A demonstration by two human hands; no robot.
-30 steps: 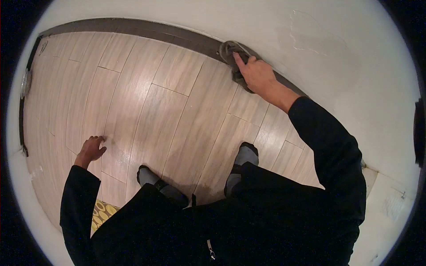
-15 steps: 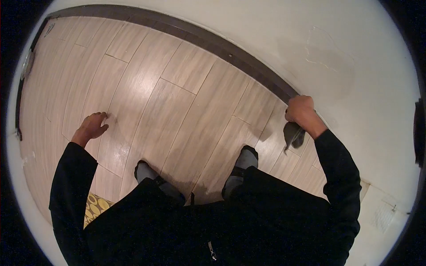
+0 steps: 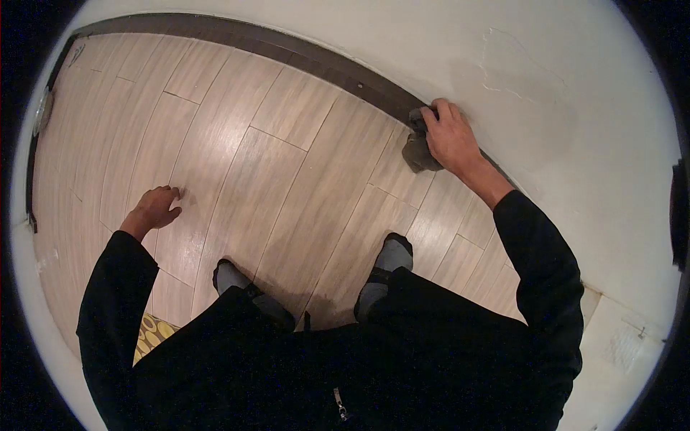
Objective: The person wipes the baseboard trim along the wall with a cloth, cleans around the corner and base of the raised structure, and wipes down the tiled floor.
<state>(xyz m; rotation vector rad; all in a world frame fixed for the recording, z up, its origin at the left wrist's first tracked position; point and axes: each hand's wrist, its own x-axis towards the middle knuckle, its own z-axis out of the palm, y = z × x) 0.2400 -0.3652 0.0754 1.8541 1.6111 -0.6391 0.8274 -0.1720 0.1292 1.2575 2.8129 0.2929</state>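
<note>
A dark grey cloth [image 3: 420, 152] is gripped in my right hand [image 3: 451, 138], which presses it against the dark baseboard [image 3: 345, 77] at the foot of the wall. Part of the cloth hangs loose below the fingers, over the floor. My left hand [image 3: 153, 208] hovers above the wood-look floor [image 3: 237, 187] on the left, fingers apart and slightly curled, with nothing in it.
A pale wall [image 3: 532, 108] with a crack rises on the right beyond the baseboard. My feet in grey socks [image 3: 394, 255] are planted on the floor. A yellow patterned mat [image 3: 152, 334] shows by my left leg.
My right hand has slid forward and to the left along the baseboard, carrying the cloth with it. The left hand has barely moved.
</note>
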